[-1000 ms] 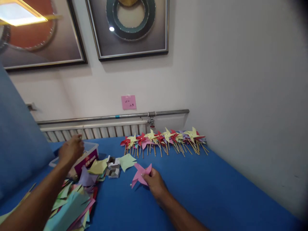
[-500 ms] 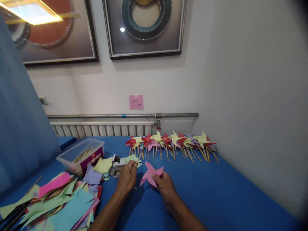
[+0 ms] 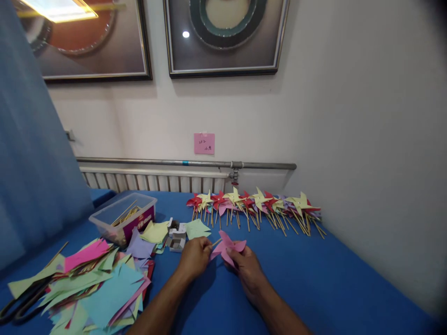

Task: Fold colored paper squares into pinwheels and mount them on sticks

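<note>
My right hand (image 3: 246, 267) pinches a pink paper pinwheel (image 3: 227, 246) just above the blue table (image 3: 314, 284). My left hand (image 3: 194, 257) is closed on a thin wooden stick (image 3: 215, 243), whose tip reaches the pinwheel's left side. The two hands are close together at the middle of the table. A row of several finished pinwheels (image 3: 254, 204) in red, yellow and purple, each on a stick, lies behind them along the wall.
A clear plastic box (image 3: 123, 217) holding sticks stands at the left. In front of it lies a heap of coloured paper squares (image 3: 94, 288), with scissors (image 3: 21, 302) at its left edge. A small white box (image 3: 177, 236) sits near my left hand.
My left hand came away from the plastic box with a stick and moved right to meet the pinwheel. The view shifted to the left.
</note>
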Demonstrator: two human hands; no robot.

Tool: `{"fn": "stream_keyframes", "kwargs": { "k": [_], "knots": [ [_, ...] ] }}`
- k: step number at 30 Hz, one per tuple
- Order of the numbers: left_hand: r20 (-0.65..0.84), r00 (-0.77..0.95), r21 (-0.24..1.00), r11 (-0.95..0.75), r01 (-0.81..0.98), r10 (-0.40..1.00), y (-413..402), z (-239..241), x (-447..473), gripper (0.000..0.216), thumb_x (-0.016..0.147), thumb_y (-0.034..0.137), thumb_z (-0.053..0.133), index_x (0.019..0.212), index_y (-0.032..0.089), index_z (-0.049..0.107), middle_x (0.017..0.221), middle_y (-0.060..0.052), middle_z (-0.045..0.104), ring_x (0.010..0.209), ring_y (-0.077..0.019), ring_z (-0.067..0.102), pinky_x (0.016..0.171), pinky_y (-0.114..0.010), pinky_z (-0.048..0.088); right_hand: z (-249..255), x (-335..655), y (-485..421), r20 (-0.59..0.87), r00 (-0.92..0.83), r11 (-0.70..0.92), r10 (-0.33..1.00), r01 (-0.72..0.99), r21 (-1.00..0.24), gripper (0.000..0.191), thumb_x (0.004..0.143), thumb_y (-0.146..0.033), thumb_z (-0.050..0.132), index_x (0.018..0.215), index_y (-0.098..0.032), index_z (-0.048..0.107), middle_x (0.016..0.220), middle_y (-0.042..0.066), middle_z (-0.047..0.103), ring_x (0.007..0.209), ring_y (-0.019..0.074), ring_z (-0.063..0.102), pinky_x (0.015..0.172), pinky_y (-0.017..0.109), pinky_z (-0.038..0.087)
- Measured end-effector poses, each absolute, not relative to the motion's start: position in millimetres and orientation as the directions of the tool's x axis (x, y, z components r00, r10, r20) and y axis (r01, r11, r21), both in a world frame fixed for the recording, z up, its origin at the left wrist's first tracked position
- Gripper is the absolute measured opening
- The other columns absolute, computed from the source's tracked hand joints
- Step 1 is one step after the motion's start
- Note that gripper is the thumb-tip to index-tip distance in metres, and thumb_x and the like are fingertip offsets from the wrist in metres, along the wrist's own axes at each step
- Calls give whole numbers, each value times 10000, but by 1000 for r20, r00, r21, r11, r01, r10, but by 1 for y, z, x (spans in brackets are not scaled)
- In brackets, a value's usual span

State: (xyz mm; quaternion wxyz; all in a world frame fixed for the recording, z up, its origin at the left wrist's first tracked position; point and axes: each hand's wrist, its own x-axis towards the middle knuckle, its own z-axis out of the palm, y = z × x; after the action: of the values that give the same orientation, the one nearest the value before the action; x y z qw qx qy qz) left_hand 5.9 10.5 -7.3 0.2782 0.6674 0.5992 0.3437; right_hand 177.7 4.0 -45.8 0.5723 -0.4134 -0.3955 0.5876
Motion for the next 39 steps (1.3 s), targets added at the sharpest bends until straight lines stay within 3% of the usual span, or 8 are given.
{"fn": "stream_keyframes", "kwargs": {
  "k": [6,12,27,33,39],
  "knots": [
    [36,155,885,-104,454,987,10,-15,11,170,759,81,503,653,171,600,566,31,563,533,-108,465,529,-216,296,-40,181,6,-33,29,-19,999,-393,-919,434,629,-436,879,909,-178,672,585,-30,637,491,118,510,503,240,388],
    [14,165,907,-82,413,986,6,-12,14,164,755,81,493,648,170,578,533,41,525,498,-99,433,507,-217,273,-34,178,4,-30,39,-13,999,-379,-925,435,607,-443,879,863,-167,659,566,-35,618,486,112,499,501,245,374],
    [72,90,848,-109,519,993,-4,-3,25,193,806,100,507,657,164,610,576,36,546,570,-112,469,571,-230,300,-32,176,5,-24,72,2,997,-340,-941,369,641,-445,819,810,-180,625,542,-42,592,484,114,464,508,255,344],
    [201,78,743,-203,638,977,-8,-6,27,190,821,101,529,667,163,619,626,26,580,633,-116,501,598,-239,265,-30,175,3,-19,73,8,997,-355,-935,341,642,-443,811,753,-191,611,536,-50,561,478,108,438,498,253,321],
    [168,52,737,-160,656,985,-10,-2,28,182,831,115,539,698,169,651,626,27,587,635,-120,507,605,-246,261,-29,175,2,-28,80,4,996,-376,-927,302,629,-403,804,750,-190,628,548,-55,565,491,110,445,507,252,355]
  ]
}}
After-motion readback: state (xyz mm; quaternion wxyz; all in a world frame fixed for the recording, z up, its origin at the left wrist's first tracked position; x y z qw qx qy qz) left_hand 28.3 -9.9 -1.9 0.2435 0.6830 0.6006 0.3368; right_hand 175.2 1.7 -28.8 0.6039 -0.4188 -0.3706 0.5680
